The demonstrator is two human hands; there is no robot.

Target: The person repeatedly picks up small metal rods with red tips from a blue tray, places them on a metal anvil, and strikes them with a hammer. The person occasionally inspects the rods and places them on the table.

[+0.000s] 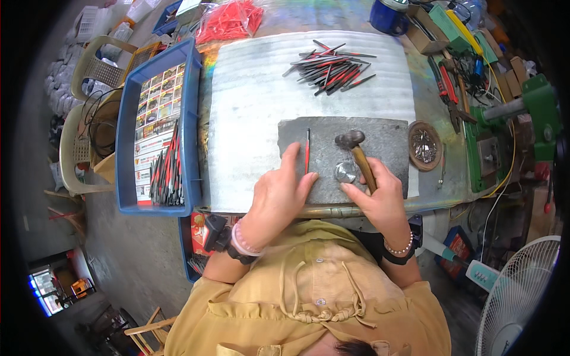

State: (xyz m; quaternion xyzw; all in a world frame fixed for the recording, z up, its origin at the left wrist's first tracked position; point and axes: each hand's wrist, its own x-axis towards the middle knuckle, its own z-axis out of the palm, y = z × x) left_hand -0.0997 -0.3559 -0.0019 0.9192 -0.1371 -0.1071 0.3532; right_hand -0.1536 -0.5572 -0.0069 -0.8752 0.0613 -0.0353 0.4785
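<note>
A slim red-and-black pen-like stick [307, 151] lies lengthwise on a dark grey slab [389, 133]. My left hand [276, 193] is open beside it, index finger stretched out along its left side and thumb by its near end. In my right hand [383, 193] is the wooden handle of a small hammer [350, 140], its dark metal head over the slab. A small shiny silver round thing [344, 172] rests between the hands, close to my right thumb; its kind is unclear. Farther off, a loose pile of similar sticks [332, 68] lies on a white foam sheet [249, 89].
To the left stands a blue plastic bin [195, 118] with more sticks on printed paper. A round dish [437, 161] of small metal pieces sits right of the slab. Pliers [454, 113], a green vise [540, 118] and a white fan [522, 296] are at the right. Red pieces fill a bag [231, 21].
</note>
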